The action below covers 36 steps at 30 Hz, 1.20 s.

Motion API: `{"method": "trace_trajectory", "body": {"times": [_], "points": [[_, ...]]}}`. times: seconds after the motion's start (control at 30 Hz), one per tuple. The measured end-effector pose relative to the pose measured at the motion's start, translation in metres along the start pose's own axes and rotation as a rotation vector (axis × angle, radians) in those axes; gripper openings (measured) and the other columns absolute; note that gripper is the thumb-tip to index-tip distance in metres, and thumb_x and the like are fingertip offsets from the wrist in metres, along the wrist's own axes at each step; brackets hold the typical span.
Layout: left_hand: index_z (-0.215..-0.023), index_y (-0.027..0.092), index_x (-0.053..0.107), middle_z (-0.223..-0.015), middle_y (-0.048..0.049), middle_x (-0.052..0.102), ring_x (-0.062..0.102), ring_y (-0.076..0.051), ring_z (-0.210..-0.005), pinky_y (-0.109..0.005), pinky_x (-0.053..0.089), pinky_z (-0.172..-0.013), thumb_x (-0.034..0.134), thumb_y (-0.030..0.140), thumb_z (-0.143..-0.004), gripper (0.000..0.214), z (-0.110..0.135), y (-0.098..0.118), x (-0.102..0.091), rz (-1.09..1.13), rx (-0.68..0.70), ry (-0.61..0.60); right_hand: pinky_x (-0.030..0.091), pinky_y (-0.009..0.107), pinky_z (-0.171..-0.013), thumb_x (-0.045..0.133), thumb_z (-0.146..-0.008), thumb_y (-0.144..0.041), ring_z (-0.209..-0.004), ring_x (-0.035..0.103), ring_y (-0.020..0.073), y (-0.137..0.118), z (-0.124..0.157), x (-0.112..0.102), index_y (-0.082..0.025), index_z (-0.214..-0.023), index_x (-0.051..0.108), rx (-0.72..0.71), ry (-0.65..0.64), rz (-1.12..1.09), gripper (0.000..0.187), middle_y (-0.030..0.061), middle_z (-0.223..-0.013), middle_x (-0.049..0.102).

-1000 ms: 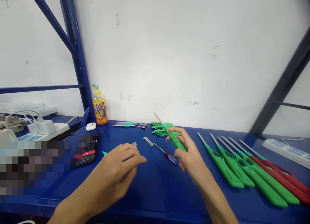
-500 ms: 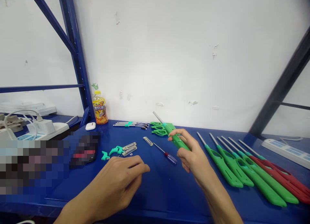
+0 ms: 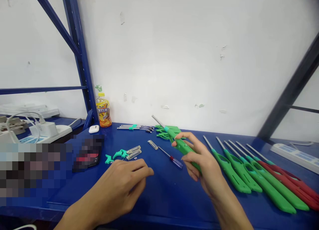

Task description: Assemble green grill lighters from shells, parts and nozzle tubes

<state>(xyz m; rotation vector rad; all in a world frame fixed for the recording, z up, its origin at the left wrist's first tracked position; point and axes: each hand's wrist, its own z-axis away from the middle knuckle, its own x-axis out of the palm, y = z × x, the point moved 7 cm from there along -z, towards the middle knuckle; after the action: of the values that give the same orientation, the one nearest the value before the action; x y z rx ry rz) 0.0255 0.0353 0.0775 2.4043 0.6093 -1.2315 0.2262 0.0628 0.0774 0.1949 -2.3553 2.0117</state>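
Observation:
My right hand (image 3: 201,163) is closed around the handle of a green long-nosed lighter (image 3: 177,142), held above the blue tabletop (image 3: 164,193) with its metal nozzle pointing up and to the left. My left hand (image 3: 124,187) rests low on the table with thumb and fingers pinched together; what they pinch, if anything, is too small to see. Just beyond that hand lie small teal trigger parts (image 3: 117,155) and little metal cylinders (image 3: 134,152). A small red-handled screwdriver (image 3: 170,157) lies between my hands.
Several green and red finished lighters (image 3: 251,175) lie in a row at the right. Green shell halves (image 3: 163,132) and metal nozzle tubes (image 3: 134,127) sit by the wall. An orange drink bottle (image 3: 103,110), a white earbud case (image 3: 93,129), a phone (image 3: 87,155) and power strips (image 3: 294,153) are around.
My left hand drew back toward me from the teal parts and cylinders, uncovering them. My right hand tilted the green lighter a little more leftward and lowered slightly.

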Motion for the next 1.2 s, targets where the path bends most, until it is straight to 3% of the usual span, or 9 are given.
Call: {"method": "trace_trajectory", "body": {"times": [0.27,0.4,0.53,0.63,0.77,0.83,0.93,1.0,1.2], "points": [[-0.119,0.025,0.07,-0.096,-0.0004,0.077,0.076,-0.019,-0.08,-0.031,0.053,-0.068,0.043,0.008,-0.104,0.036,0.001,0.0,-0.001,-0.003,0.0,-0.011,0.017,0.014,-0.032,0.064,-0.065,-0.009,-0.036,0.019,-0.003,0.004,0.003,0.016,-0.018,-0.112,0.066,0.189,-0.26,-0.488,0.047,0.0096,-0.104,0.078],[-0.125,0.025,0.07,-0.091,0.0005,0.076,0.074,-0.016,-0.075,-0.028,0.052,-0.067,0.045,0.008,-0.103,0.037,0.0,-0.001,-0.009,0.01,-0.02,0.137,0.019,0.012,-0.031,0.063,-0.066,-0.007,-0.036,0.018,-0.0031,0.001,0.005,0.022,-0.018,-0.107,0.066,0.212,-0.341,-0.586,0.043,0.01,-0.103,0.078],[-0.122,0.021,0.074,-0.088,-0.0021,0.075,0.068,-0.014,-0.067,-0.025,0.052,-0.064,0.049,0.023,-0.107,0.029,-0.002,-0.018,-0.014,0.197,-0.274,0.27,0.019,0.012,-0.032,0.062,-0.068,-0.006,-0.037,0.018,-0.0027,-0.001,0.01,0.026,-0.018,-0.105,0.066,0.213,-0.379,-0.62,0.04,0.0107,-0.103,0.079],[-0.116,0.019,0.078,-0.092,-0.0066,0.077,0.067,-0.015,-0.063,-0.025,0.051,-0.054,0.054,0.046,-0.107,0.038,-0.002,-0.031,-0.003,0.497,-0.505,0.217,0.019,0.012,-0.032,0.061,-0.068,-0.005,-0.037,0.019,-0.0023,-0.002,0.012,0.03,-0.018,-0.106,0.067,0.224,-0.407,-0.625,0.04,0.0114,-0.107,0.079],[-0.111,0.015,0.08,-0.073,-0.005,0.073,0.059,-0.014,-0.05,-0.024,0.046,-0.047,0.061,0.06,-0.1,0.05,-0.002,-0.036,0.01,0.8,-0.643,0.168,0.023,0.013,-0.035,0.062,-0.068,-0.003,-0.039,0.023,-0.0011,0.002,0.01,0.04,-0.018,-0.104,0.07,0.21,-0.392,-0.632,0.04,0.0065,-0.102,0.077],[-0.105,0.014,0.08,-0.063,-0.0024,0.069,0.055,-0.013,-0.046,-0.024,0.045,-0.046,0.064,0.062,-0.097,0.051,-0.002,-0.037,0.015,0.86,-0.67,0.151,0.025,0.014,-0.037,0.064,-0.068,-0.004,-0.04,0.021,0.0008,0.006,0.01,0.046,-0.018,-0.106,0.072,0.222,-0.383,-0.633,0.041,0.0014,-0.084,0.073],[-0.101,0.015,0.079,-0.059,-0.0005,0.065,0.055,-0.014,-0.047,-0.023,0.042,-0.045,0.069,0.066,-0.093,0.053,-0.003,-0.04,0.021,0.943,-0.718,0.168,0.025,0.015,-0.039,0.064,-0.067,-0.007,-0.042,0.016,0.0049,0.011,0.012,0.056,-0.018,-0.11,0.072,0.264,-0.395,-0.643,0.046,-0.0088,-0.052,0.049],[-0.099,0.015,0.078,-0.057,0.0009,0.062,0.057,-0.015,-0.049,-0.023,0.039,-0.044,0.071,0.068,-0.091,0.054,-0.002,-0.042,0.023,0.996,-0.742,0.194,0.024,0.016,-0.039,0.064,-0.065,-0.008,-0.042,0.014,0.006,0.013,0.014,0.06,-0.019,-0.112,0.072,0.278,-0.403,-0.639,0.048,-0.0116,-0.047,0.04],[-0.08,0.016,0.073,-0.052,0.0037,0.054,0.05,-0.011,-0.043,-0.022,0.031,-0.043,0.078,0.064,-0.086,0.049,0.0,-0.042,0.029,1.141,-0.788,0.21,0.02,0.017,-0.041,0.064,-0.064,-0.008,-0.043,0.014,0.0055,0.013,0.016,0.063,-0.02,-0.107,0.07,0.305,-0.365,-0.651,0.046,-0.0135,-0.047,0.035]]}}
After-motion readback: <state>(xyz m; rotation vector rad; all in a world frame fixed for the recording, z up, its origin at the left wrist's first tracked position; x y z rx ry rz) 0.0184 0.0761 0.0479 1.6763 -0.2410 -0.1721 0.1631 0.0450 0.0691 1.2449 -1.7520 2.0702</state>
